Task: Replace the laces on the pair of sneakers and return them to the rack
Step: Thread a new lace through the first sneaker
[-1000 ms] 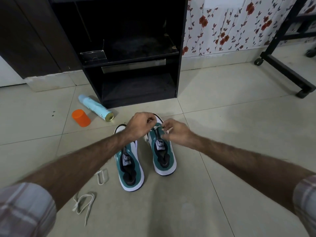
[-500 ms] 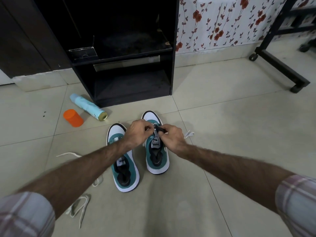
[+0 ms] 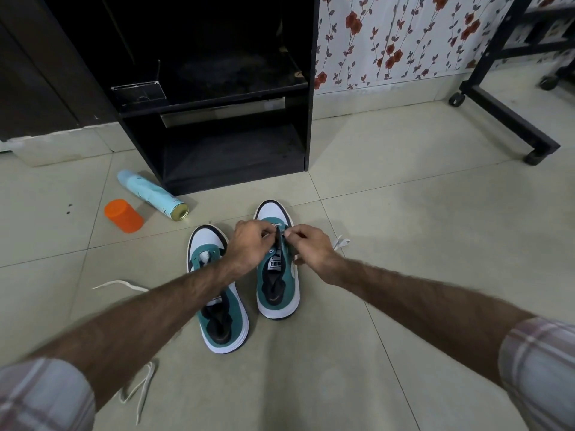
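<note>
Two sneakers on the tiled floor, toes toward the black rack (image 3: pixel 217 144), side by side and just apart. Right sneaker (image 3: pixel 278 275) being worked at its upper eyelets; left sneaker (image 3: pixel 217 306) unlaced, partly under the left forearm. Both hands close together over the right sneaker's tongue, fingers curled in a pinch: left hand (image 3: pixel 252 244) apparently on a dark lace (image 3: pixel 278 236) or the tongue's edge, right hand (image 3: pixel 308 244) on something thin at the eyelet row. Cannot tell exactly which hand has the lace tip.

Best done so, judging from the task: steady the eyelet flap with one pinch, feed the lace tip with the other, pull through evenly, keep the lace flat and untwisted, match lengths on both sides before moving to the next pair of holes. Avoid tugging hard enough to slide the shoe on the smooth tile.

Loose white lace (image 3: pixel 340 243) just beside the right sneaker; more white lace (image 3: pixel 121 284) to the left, and another length (image 3: pixel 140 390) near the left sleeve, presumably the removed ones. Farther out, orange cap (image 3: pixel 123 215) and pale blue spray can (image 3: pixel 152 194) lying near the rack's foot.
</note>
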